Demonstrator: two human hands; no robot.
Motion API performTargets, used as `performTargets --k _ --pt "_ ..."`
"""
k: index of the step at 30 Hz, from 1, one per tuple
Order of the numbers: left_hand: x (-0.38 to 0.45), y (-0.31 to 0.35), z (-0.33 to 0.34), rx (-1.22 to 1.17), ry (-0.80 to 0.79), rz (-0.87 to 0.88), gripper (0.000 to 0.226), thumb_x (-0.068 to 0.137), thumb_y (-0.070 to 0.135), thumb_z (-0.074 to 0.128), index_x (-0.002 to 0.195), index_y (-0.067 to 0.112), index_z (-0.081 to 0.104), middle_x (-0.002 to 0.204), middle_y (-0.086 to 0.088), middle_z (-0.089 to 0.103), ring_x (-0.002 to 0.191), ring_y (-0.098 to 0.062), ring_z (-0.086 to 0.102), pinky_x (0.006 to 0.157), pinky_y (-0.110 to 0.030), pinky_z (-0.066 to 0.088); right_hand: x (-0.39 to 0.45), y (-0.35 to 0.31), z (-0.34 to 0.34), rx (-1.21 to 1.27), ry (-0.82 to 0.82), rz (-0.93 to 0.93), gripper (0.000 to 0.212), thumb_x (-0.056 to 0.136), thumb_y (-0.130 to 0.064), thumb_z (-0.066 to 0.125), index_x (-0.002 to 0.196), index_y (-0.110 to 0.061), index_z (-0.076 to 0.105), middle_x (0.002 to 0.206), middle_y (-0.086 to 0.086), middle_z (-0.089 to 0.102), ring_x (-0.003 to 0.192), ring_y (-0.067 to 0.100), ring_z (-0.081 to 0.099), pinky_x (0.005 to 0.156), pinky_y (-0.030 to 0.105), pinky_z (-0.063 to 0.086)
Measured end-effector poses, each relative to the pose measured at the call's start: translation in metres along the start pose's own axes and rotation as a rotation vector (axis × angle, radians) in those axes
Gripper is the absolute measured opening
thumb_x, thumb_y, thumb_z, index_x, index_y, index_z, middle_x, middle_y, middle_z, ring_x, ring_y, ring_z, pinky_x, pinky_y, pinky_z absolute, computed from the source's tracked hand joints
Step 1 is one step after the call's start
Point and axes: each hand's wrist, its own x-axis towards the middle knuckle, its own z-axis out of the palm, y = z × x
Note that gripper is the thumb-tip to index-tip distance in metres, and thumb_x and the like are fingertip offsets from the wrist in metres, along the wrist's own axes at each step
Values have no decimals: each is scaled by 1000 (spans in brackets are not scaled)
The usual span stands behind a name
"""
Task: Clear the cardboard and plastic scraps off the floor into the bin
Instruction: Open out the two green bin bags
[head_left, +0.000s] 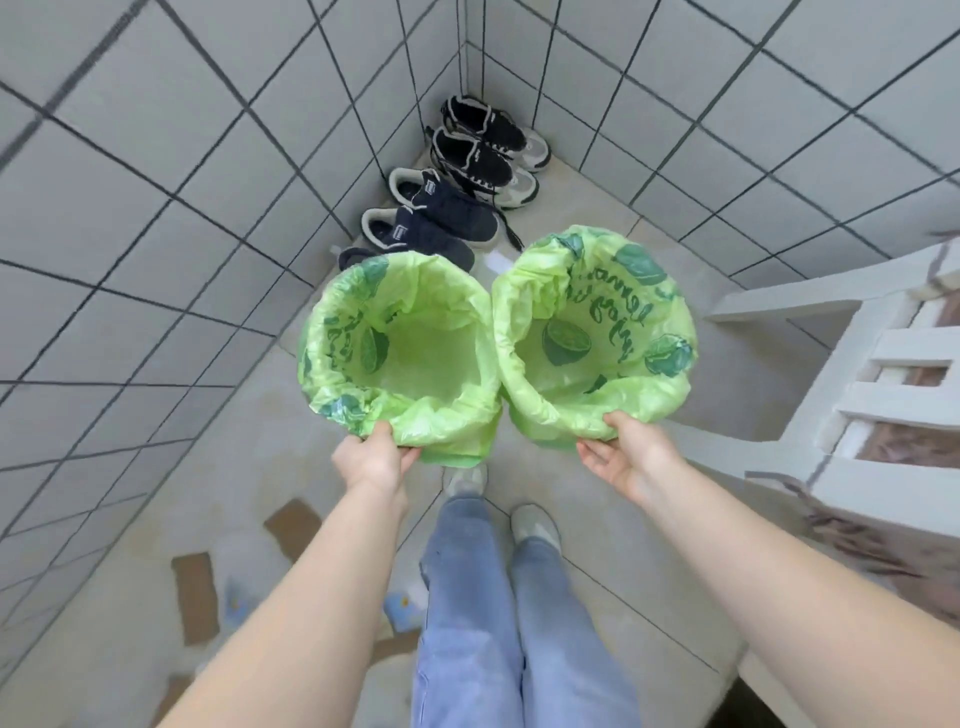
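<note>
Nearest the lens, below and behind the left hand (375, 457), brown cardboard scraps (195, 603) and pale plastic bits (236, 597) lie on the floor (587, 499) beside the person's jeans (498, 613). Nothing has been collected as far as I can see: both bin liners look empty, so the clearing itself seems not yet begun.

Left hand grips the near rim of the left bin (400, 358), thumb on top and fingers curled under the green liner. Right hand (626, 457) holds the near rim of the right bin (592, 343) likewise, though its fingers look looser. Both bins touch side by side just ahead of the hands. Beyond them, two pairs of shoes (457, 192) sit in the tiled corner, with a white chair (841, 374) out past the right hand.
</note>
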Motion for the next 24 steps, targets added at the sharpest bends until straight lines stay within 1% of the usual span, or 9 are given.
performTargets --k 4,6,8,11,15,18,20,22,24 --pt "-47 -18 -58 -115 46 -35 12 95 1 48 107 1 48 108 -18 62 64 -23 65 73 -31 53 -54 18 -12 -124 -21 -22 19 96 -3 46 114 -10 46 113 15 58 82 27 63 69 37 53" --pt "-70 -31 -87 -210 77 -76 12 94 0 49 106 1 47 106 -18 62 68 -26 65 73 -32 53 -82 28 -20 -181 -48 -20 10 97 -2 44 105 -8 47 117 16 55 85 27 62 78 37 51" --pt "-92 -44 -114 -305 104 -110 14 93 0 50 107 1 48 106 -21 62 78 -31 66 73 -35 54 -104 38 -29 -222 -76 -15 9 96 -2 44 92 -9 46 125 18 52 80 25 61 72 38 51" --pt "-117 -68 -153 -361 175 -139 15 93 3 51 107 3 48 104 -20 62 82 -32 66 68 -36 56 -132 55 -38 -322 -94 -19 5 96 -2 46 96 -7 46 136 20 47 83 26 62 68 38 53" --pt "-145 -99 -208 -413 284 -142 5 89 8 56 88 4 53 103 -21 66 85 -33 68 74 -42 58 -174 81 -37 -473 -149 -74 7 95 1 45 94 -6 47 126 22 55 81 28 62 83 40 51" --pt "-165 -122 -251 -501 345 -165 17 87 11 57 72 12 49 96 -19 66 84 -34 69 76 -41 56 -206 107 -32 -576 -203 -103 11 94 2 45 90 -7 48 120 20 56 80 27 62 88 39 48" --pt "-180 -136 -278 -562 378 -176 15 88 10 56 75 10 50 94 -20 64 84 -35 69 72 -38 55 -226 128 -29 -646 -254 -117 14 94 2 45 87 -10 48 117 19 56 82 27 61 88 39 49" --pt "-193 -151 -305 -622 408 -172 9 90 8 55 82 5 54 93 -19 64 82 -34 67 76 -37 55 -244 151 -25 -712 -312 -134 15 95 1 44 87 -11 49 114 18 56 82 27 60 82 38 52" --pt "-201 -172 -332 -647 451 -172 12 88 11 57 77 6 54 89 -18 65 83 -34 68 82 -42 56 -256 176 -23 -784 -352 -157 13 95 0 44 90 -9 51 112 18 56 81 27 60 77 37 52"
